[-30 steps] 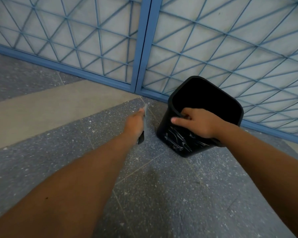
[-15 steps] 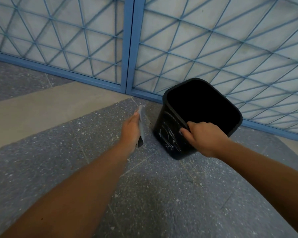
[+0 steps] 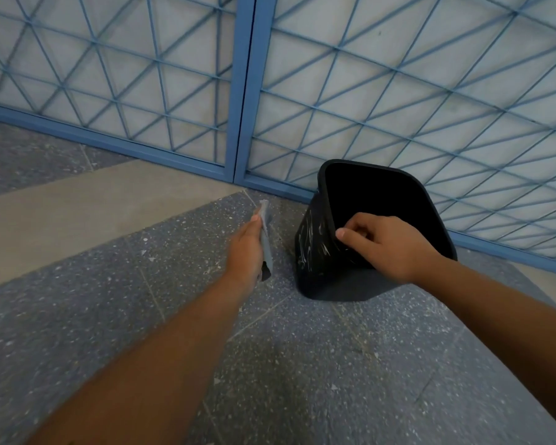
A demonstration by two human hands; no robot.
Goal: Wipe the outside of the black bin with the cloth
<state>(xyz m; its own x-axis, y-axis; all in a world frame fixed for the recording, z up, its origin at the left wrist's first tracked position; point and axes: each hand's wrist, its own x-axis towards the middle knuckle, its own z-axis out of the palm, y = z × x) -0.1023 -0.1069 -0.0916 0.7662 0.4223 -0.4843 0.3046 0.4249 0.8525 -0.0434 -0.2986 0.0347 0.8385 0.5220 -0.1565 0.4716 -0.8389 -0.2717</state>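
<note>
Left hand point(image 3: 245, 252) flat, a grey cloth point(image 3: 265, 234) held edge-on against the palm, just beside the black bin point(image 3: 315, 252). Bin tilted on the speckled floor point(image 3: 302, 364) against a blue grille point(image 3: 398, 91). Right hand point(image 3: 385, 245) curled over its near rim.

The right hand point(image 3: 389, 248) gripped the near rim of the black bin point(image 3: 315, 248); left of the bin, apart, the left hand point(image 3: 244, 252) held the cloth point(image 3: 266, 239).

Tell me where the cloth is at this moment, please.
In the head view the cloth is left of centre, held in the left hand above the speckled floor. It is beside the black bin, apart from its streaked side.
</note>
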